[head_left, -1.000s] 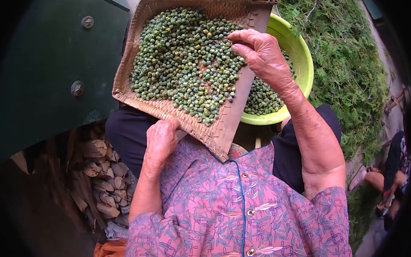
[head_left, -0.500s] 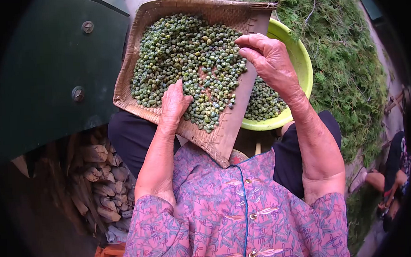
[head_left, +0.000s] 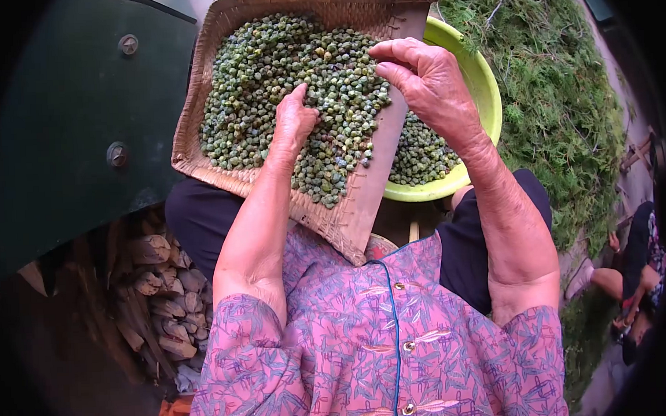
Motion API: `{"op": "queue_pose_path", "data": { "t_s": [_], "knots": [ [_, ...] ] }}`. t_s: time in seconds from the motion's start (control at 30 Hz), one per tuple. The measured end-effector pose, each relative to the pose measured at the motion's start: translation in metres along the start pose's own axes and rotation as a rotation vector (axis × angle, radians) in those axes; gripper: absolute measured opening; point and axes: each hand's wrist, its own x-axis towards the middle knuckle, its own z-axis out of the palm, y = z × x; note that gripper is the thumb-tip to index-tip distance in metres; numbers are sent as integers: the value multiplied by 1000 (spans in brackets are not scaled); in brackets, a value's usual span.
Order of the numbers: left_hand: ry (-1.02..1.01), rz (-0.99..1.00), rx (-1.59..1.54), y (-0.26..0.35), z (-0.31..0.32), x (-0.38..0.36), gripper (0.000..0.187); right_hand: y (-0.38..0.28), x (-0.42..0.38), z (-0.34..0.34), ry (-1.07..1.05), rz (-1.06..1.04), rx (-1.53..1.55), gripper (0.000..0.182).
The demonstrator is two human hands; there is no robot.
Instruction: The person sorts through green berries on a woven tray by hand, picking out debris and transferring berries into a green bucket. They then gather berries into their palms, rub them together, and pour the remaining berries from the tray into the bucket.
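Note:
A woven tray lies tilted across my lap, holding a broad layer of small round green berries or seed pods. My left hand is over the middle of this layer, index finger stretched out and thumb apart, touching the pods. Some of its other fingers are hidden beneath the hand. At the tray's right side is my right hand, its thumb and index tips close to the pods with a small gap between them; I see nothing held there. Beneath that arm a yellow-green basin contains more of these pods.
Cut green foliage covers the ground on the right. A dark green metal panel stands at the left, with stacked split firewood below it. Part of another person shows at the far right edge.
My left hand has moved up and slightly right over the pods, covering a thin patch that showed before. The right hand keeps its place by the tray's right side. The whole view has shifted slightly.

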Motion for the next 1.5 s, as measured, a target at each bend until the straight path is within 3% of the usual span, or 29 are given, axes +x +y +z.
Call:
{"op": "queue_pose_path", "data": {
  "t_s": [0.07,0.13,0.2,0.27,0.33,0.37,0.43,0.6,0.8,0.87,0.93,1.13,1.2,1.27,1.33,1.5],
  "knots": [
    [-167,-62,-92,28,-11,-3,65,1,0,0,-5,4,1,21],
    [-234,-148,-631,41,-16,-9,63,2,1,2,-10,7,6,21],
    [-194,-120,-642,54,-28,-19,59,1,1,2,-12,13,8,21],
    [-126,-96,-538,44,-40,-28,58,0,1,1,-17,14,15,21],
    [-110,-84,-41,23,-54,-37,58,-1,1,0,-27,6,-17,21],
    [-104,34,319,27,-62,-56,58,-2,1,-1,-25,5,-15,21],
    [-169,77,647,14,-67,-88,57,-3,0,-1,-25,20,-22,21],
    [-240,52,852,19,-58,-121,65,-4,0,2,-44,25,-2,21],
    [-70,21,663,12,-34,-113,60,-7,1,0,-44,50,20,21],
    [-64,-9,575,13,-33,-112,63,-8,1,-1,-35,45,14,21],
    [-43,-121,482,10,-29,-106,77,-7,1,-1,-35,35,-4,21],
    [128,-20,298,-11,-16,-71,70,-5,0,3,-43,30,-7,22],
    [47,-127,152,6,-15,-57,66,-2,0,3,-40,31,1,22],
    [-37,-286,-382,21,-11,-44,61,1,0,2,-41,8,-8,21],
    [-89,-272,-595,29,-15,-31,65,0,0,1,-40,11,-6,21],
    [-86,-249,-738,51,-32,-31,68,-1,0,0,-25,18,10,20]
  ]
}}
